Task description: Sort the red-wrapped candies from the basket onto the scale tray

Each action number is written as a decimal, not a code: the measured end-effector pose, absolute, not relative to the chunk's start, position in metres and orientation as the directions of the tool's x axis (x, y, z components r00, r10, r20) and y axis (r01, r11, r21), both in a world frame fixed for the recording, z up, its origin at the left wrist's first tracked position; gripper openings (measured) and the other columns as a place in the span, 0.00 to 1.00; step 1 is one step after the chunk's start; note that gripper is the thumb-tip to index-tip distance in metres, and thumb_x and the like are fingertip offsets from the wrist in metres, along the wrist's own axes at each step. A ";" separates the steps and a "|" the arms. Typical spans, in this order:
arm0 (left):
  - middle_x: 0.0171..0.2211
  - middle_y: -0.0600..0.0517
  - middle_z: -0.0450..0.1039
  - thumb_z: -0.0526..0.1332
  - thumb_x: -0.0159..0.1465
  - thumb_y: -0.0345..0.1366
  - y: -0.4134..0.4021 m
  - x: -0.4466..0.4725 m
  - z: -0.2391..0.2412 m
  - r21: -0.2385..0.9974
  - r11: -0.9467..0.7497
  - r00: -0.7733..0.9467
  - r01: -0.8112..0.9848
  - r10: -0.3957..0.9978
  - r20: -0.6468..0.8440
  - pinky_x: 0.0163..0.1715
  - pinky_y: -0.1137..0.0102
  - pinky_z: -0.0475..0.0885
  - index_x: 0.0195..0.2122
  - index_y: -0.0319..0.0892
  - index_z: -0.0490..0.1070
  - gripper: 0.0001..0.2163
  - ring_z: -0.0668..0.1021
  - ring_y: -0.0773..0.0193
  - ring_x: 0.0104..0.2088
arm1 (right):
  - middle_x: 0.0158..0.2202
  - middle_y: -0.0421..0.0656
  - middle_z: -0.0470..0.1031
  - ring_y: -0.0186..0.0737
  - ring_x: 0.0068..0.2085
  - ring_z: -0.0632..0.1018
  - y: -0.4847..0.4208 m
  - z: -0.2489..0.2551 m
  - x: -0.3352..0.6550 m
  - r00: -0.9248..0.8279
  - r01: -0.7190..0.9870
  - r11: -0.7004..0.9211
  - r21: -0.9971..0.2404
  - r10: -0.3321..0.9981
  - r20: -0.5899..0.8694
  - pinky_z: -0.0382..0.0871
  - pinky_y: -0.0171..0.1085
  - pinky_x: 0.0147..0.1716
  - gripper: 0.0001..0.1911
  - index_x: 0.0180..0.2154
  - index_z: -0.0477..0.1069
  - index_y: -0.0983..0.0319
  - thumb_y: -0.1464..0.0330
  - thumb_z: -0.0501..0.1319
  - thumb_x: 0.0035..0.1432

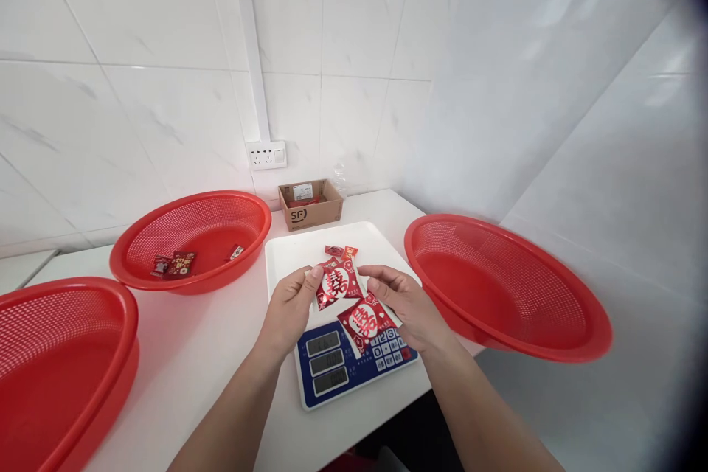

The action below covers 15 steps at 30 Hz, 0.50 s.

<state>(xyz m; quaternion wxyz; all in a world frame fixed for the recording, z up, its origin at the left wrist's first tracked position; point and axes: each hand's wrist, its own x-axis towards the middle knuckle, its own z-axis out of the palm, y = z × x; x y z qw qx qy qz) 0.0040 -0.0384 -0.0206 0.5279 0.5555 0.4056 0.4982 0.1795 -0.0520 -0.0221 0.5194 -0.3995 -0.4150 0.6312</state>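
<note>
My left hand (292, 302) pinches the left edge of a red packet with a white character (337, 285), held over the white pan of a scale (302, 251). My right hand (401, 302) grips a second red packet of the same kind (366, 323), which hangs over the scale's blue keypad panel (354, 361). The right fingertips also reach toward the first packet's right edge. Two small red sweets (341, 252) lie on the pan beyond the packets.
A red mesh basket (191, 240) behind left holds a few small red packets. Another red basket (506, 284) sits to the right, a third (60, 361) at near left. A small cardboard box (310, 204) stands against the tiled wall below a socket.
</note>
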 end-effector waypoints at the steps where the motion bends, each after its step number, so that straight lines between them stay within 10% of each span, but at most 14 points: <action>1: 0.21 0.55 0.66 0.56 0.59 0.50 -0.039 0.003 -0.019 0.992 -0.115 0.225 -0.050 0.967 0.123 0.27 0.73 0.63 0.22 0.41 0.67 0.18 0.67 0.67 0.25 | 0.28 0.40 0.76 0.39 0.32 0.76 -0.051 -0.021 0.181 -0.150 -0.335 -0.131 -0.933 0.985 -0.084 0.69 0.39 0.34 0.17 0.36 0.74 0.58 0.59 0.69 0.43; 15: 0.20 0.57 0.58 0.52 0.61 0.48 -0.041 0.004 -0.012 0.966 -0.208 0.311 0.156 0.938 0.152 0.24 0.75 0.58 0.20 0.41 0.58 0.19 0.62 0.69 0.23 | 0.23 0.36 0.68 0.31 0.26 0.67 -0.051 -0.019 0.190 -0.089 -0.064 0.080 -0.995 0.992 0.086 0.63 0.32 0.28 0.13 0.25 0.69 0.60 0.58 0.66 0.46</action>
